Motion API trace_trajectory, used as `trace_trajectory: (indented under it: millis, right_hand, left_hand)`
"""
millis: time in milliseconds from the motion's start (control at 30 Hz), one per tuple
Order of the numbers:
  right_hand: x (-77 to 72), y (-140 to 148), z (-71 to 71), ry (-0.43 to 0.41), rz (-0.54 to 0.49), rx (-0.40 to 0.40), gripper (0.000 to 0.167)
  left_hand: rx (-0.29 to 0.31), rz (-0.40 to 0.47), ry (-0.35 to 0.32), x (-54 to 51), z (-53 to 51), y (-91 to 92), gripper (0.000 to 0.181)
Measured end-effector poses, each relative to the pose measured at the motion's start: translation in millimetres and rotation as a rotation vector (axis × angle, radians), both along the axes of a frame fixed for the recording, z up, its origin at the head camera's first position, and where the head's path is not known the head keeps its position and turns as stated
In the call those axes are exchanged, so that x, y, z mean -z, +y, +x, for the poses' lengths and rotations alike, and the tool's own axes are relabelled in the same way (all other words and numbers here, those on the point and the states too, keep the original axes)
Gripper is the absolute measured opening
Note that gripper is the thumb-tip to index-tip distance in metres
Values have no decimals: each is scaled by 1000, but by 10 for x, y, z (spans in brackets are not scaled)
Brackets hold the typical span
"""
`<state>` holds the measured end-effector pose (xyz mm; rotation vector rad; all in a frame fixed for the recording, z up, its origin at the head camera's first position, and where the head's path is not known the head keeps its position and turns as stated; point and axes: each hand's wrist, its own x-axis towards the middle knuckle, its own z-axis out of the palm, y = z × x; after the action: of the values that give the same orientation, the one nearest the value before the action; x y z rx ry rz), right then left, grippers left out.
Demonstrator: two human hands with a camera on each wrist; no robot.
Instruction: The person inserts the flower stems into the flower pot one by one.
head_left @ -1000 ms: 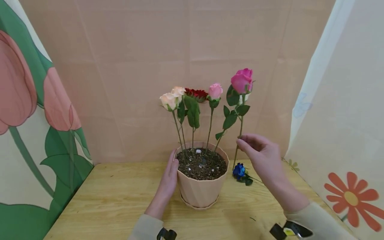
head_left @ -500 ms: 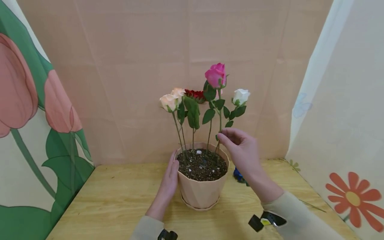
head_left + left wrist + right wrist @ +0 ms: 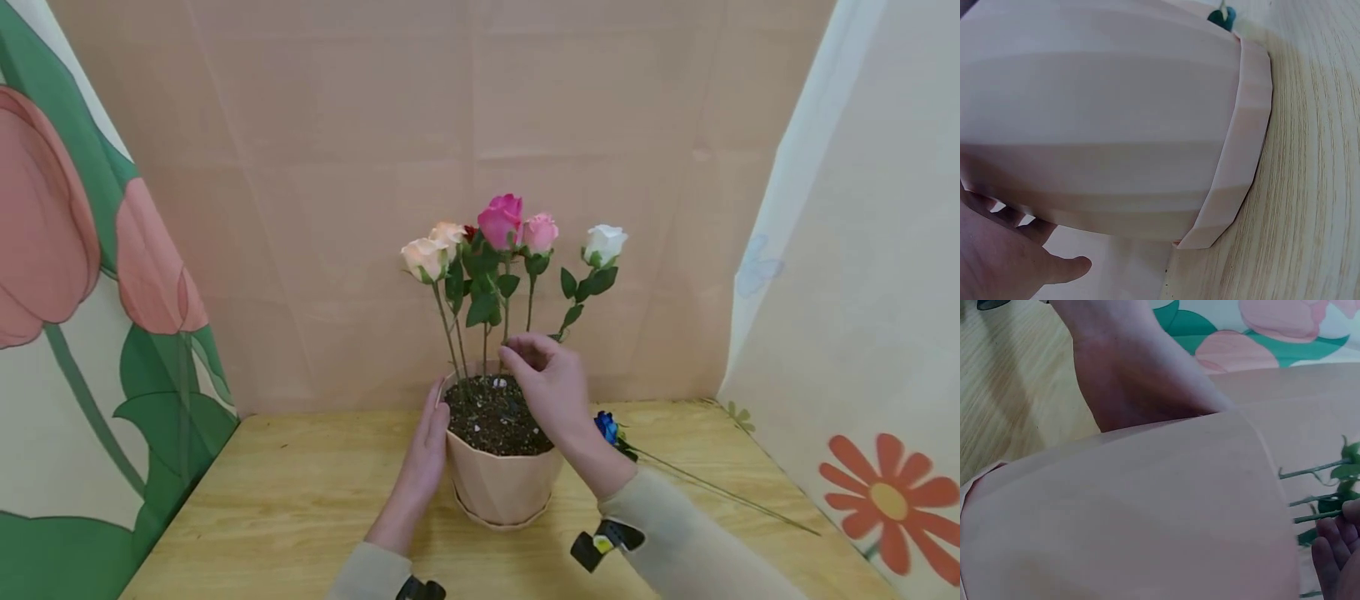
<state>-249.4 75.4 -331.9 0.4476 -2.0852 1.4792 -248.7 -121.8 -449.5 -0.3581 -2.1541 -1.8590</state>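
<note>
A pale pink faceted pot (image 3: 498,483) of dark soil (image 3: 487,421) stands on its saucer. My left hand (image 3: 422,450) rests against the pot's left side, fingers extended; its thumb stays off the wall in the left wrist view. Thumb and fingertips of my right hand (image 3: 553,392) pinch the stem of a magenta rose (image 3: 500,222) upright over the soil. Whether its lower end is in the soil I cannot tell. Around it stand peach roses (image 3: 424,259), a dark red flower (image 3: 470,232) mostly hidden, a light pink rose (image 3: 541,233) and a white rose (image 3: 604,243).
A blue rose (image 3: 607,427) lies on the wooden table (image 3: 300,500) right of the pot, its long stem pointing to the front right. A beige cloth (image 3: 337,208) hangs behind. Flower-printed panels (image 3: 885,333) flank both sides.
My right hand has carried the magenta rose leftward from beside the pot to above the soil, then lowered it. The white rose has come into full view. My left hand stays on the pot.
</note>
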Motion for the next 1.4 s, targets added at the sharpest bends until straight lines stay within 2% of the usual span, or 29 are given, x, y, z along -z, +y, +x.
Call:
trace_trajectory:
  millis: [200, 433, 1033, 1233, 1400]
  right_hand:
    - [74, -84, -55, -11, 21, 18, 15]
    - [135, -122, -87, -22, 49, 11, 15]
    - [174, -135, -116, -17, 235, 32, 17]
    - [169, -147, -118, -39, 282, 47, 18]
    - [170, -152, -120, -64, 325, 58, 21]
  left_hand:
    - [1, -4, 23, -6, -3, 10, 60]
    - [6, -8, 8, 1, -3, -2, 61]
    - [-8, -15, 8, -17, -4, 4, 61]
    - [-17, -17, 2, -6, 3, 10, 61]
    - [-13, -22, 25, -9, 2, 5, 61]
